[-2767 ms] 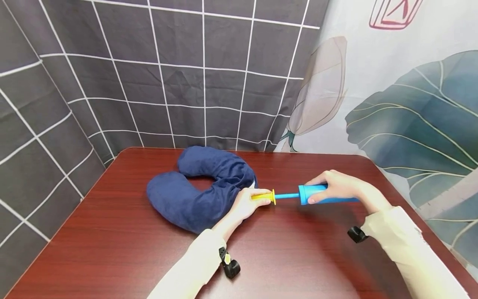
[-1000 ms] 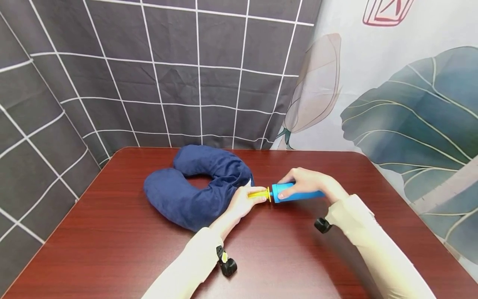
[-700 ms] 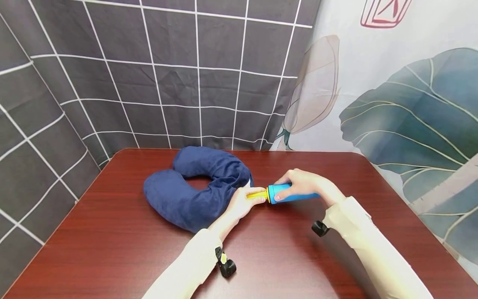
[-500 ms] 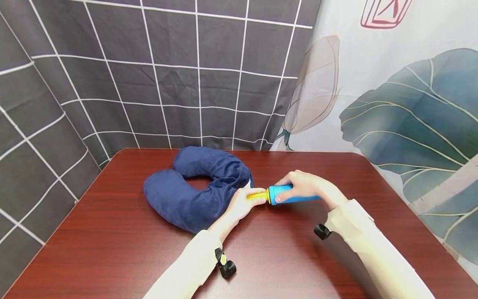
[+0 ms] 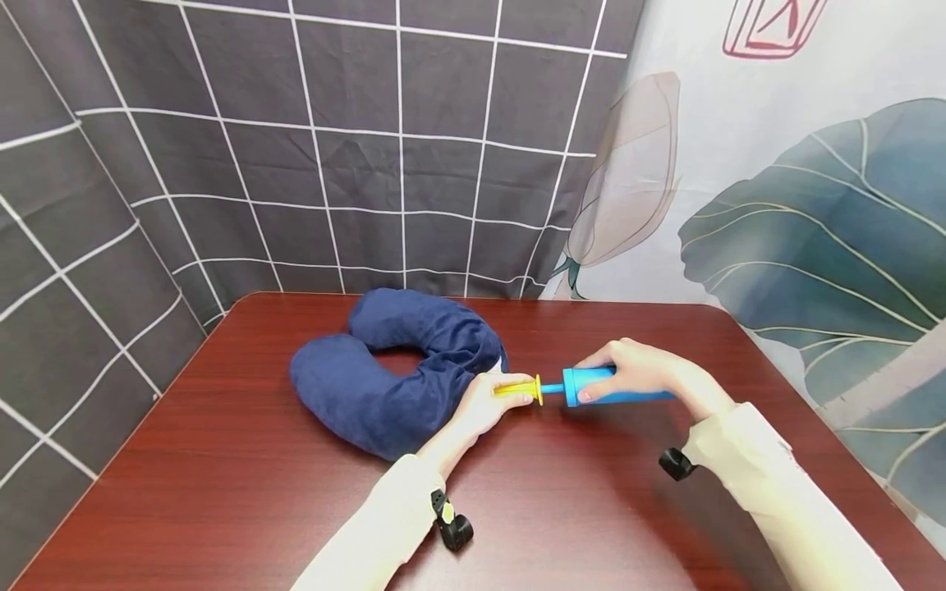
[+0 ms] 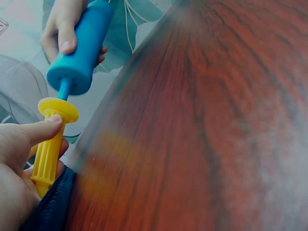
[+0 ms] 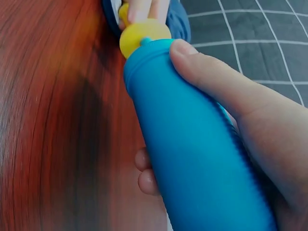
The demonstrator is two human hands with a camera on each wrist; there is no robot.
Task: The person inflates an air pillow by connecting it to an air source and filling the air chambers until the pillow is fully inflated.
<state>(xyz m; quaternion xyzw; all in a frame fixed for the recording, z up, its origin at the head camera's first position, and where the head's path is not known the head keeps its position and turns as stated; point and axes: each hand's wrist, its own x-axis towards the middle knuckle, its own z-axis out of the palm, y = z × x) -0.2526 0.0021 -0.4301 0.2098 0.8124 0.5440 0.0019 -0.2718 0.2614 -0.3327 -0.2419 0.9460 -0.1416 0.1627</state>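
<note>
A hand air pump [image 5: 624,387] lies level at the right side of a navy U-shaped neck pillow [image 5: 355,394]. My left hand [image 5: 484,402] pinches its ribbed yellow end piece [image 6: 48,159] between thumb and fingers, close against the pillow's opening. A short length of blue rod [image 5: 552,388] shows between the yellow flange and the barrel. Wrapped round the blue barrel [image 7: 187,139] is my right hand [image 5: 639,369], thumb along its near end. Where the yellow piece meets the pillow is hidden by the left hand.
All this is on a reddish-brown wooden table [image 5: 222,492]. A dark grey cloth with white grid lines [image 5: 355,164] hangs behind and left. At right hangs a pale curtain [image 5: 739,139] with leaf prints.
The right hand slid the barrel left until it met the yellow flange, then drew it back right, baring the rod again. The left hand and neck pillow stayed in place.
</note>
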